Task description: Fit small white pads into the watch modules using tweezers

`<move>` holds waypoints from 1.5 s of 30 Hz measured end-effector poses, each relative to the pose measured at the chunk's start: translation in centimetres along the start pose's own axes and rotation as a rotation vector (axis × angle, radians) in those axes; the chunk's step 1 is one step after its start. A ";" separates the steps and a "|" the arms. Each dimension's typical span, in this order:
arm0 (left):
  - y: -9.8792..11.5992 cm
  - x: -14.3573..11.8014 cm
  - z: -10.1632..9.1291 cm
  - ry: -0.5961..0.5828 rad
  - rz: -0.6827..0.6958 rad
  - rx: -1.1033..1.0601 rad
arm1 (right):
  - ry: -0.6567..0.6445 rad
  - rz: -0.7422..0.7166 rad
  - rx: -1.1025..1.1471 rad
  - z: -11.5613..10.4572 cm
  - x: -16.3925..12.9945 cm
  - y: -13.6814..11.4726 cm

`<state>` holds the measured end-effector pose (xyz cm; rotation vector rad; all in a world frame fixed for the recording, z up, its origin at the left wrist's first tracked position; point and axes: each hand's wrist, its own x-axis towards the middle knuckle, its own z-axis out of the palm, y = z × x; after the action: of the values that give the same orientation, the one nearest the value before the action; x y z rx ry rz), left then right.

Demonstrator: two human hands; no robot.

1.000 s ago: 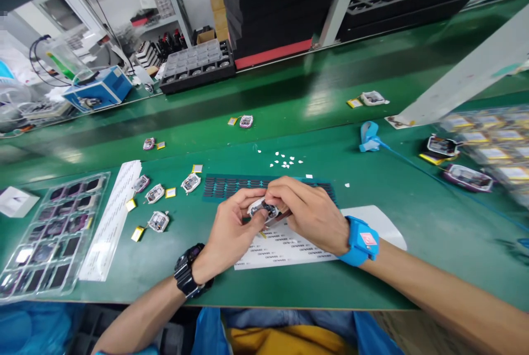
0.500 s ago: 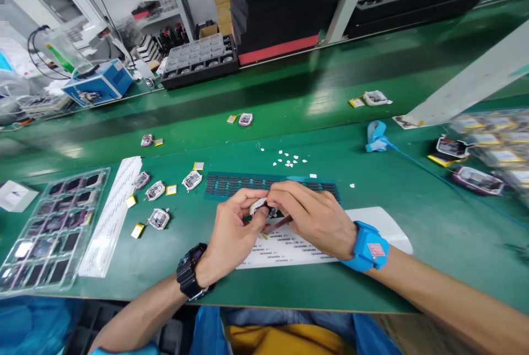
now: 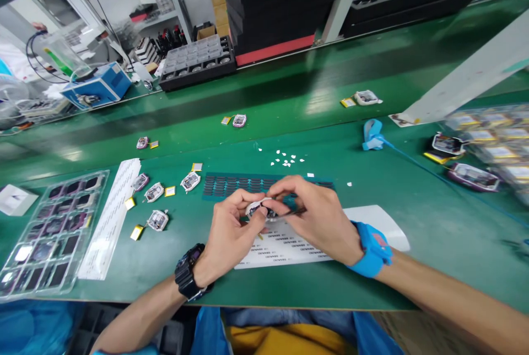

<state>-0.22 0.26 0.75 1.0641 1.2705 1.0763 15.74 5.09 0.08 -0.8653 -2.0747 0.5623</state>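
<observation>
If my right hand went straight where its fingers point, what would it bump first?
Your right hand would probably meet the white, rounded, plastic-looking case held in your left hand; they could be touching, as depth is unclear.

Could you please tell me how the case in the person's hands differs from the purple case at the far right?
The held case is white outside, while the purple case is purple around its side. The left hand holds the held case, partly hiding it; the purple case lies untouched on the bench. Both are open, with their insides showing.

Small casings (image 3: 157,221) on green bench (image 3: 446,239)
</observation>
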 end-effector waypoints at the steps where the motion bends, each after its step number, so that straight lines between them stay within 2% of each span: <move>1: 0.2 0.0 0.0 0.005 -0.032 -0.036 | -0.024 0.088 0.084 -0.1 0.2 0.0; 4: 0.5 0.3 0.0 0.031 -0.110 -0.114 | -0.122 0.264 0.268 -0.5 0.9 -0.1; 8: 0.6 0.7 -0.2 0.040 -0.154 -0.160 | -0.157 0.374 0.415 -0.9 1.2 0.0; 16: 0.2 0.7 -0.4 0.027 -0.143 -0.162 | -0.141 0.370 0.394 -1.0 1.1 -0.3; 23: 0.2 0.7 -0.6 0.035 -0.135 -0.140 | -0.118 0.239 0.278 -0.9 0.7 -0.5; 26: 0.4 0.6 -0.5 0.037 -0.112 -0.126 | -0.127 0.316 0.291 -0.8 0.7 -0.5; 30: 0.6 0.6 -0.2 0.043 -0.078 -0.100 | -0.226 0.491 0.440 -0.7 1.0 -0.4; 33: 0.4 0.5 0.0 0.046 -0.056 -0.058 | -0.234 0.547 0.500 -0.6 1.1 -0.5; 41: -0.5 0.2 0.4 0.083 -0.057 0.074 | -0.232 0.549 0.383 0.2 0.3 -0.8; 45: -0.3 0.7 0.2 0.025 -0.097 0.013 | -0.225 0.486 0.263 -0.1 0.4 -0.7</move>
<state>-0.04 0.90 0.30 0.9909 1.3373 1.0120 15.32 4.94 0.80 -1.1962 -1.9213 1.2117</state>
